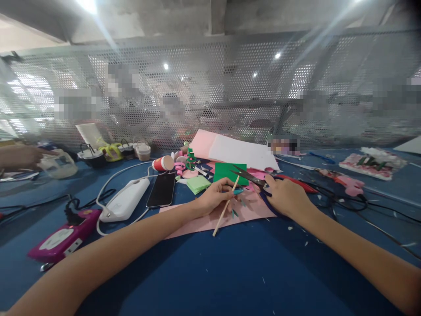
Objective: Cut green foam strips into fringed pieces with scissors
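Observation:
My left hand (pixel 215 196) is closed around a thin wooden stick (pixel 222 217), which slants down toward me. A small teal-green paper piece (pixel 238 192) shows at its fingertips, against the stick. In my right hand (pixel 283 193) is a pair of dark scissors (pixel 247 175), blades parted and pointing left above the stick's upper end. Behind the blades lies a green paper sheet (pixel 223 170). Beneath both hands is a pink paper sheet (pixel 192 221), with small green scraps (pixel 234 213) on it.
To the left are a black phone (pixel 162 189), a white power bank (pixel 125 199) with cables, and a magenta power strip (pixel 64 237). Light green paper squares (pixel 198 184) lie near a red-banded roll (pixel 162 163). A pink glue gun (pixel 348 183) rests at right. Another person's hand (pixel 21 159) touches a clear container.

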A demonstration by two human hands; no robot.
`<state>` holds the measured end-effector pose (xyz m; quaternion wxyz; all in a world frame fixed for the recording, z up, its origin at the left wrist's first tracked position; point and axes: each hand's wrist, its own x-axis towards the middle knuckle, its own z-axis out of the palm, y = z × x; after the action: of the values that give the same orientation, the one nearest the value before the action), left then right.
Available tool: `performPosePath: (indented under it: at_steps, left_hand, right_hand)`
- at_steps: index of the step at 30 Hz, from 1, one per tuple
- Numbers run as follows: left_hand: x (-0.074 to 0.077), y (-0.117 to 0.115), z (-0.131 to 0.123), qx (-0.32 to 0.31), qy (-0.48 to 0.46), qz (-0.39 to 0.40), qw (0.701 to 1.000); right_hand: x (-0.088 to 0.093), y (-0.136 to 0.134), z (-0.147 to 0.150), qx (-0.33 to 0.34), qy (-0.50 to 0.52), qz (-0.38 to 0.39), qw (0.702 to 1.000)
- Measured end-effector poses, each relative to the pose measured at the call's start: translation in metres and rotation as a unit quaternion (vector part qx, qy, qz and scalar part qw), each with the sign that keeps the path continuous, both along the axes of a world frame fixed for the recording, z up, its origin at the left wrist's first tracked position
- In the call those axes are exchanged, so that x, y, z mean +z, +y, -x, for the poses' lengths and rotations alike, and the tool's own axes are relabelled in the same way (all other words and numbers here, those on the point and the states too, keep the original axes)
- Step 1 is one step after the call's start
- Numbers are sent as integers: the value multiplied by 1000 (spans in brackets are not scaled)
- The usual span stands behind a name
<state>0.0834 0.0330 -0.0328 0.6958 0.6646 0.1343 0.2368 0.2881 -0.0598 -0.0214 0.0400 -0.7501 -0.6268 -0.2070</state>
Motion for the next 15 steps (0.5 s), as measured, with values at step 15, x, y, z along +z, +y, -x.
performPosePath:
  at_steps: [15]
  left_hand:
    - [3,-6,-1,24,10,-1,1000]
  right_hand:
    - [-1,-2,2,-14,23,-18,999]
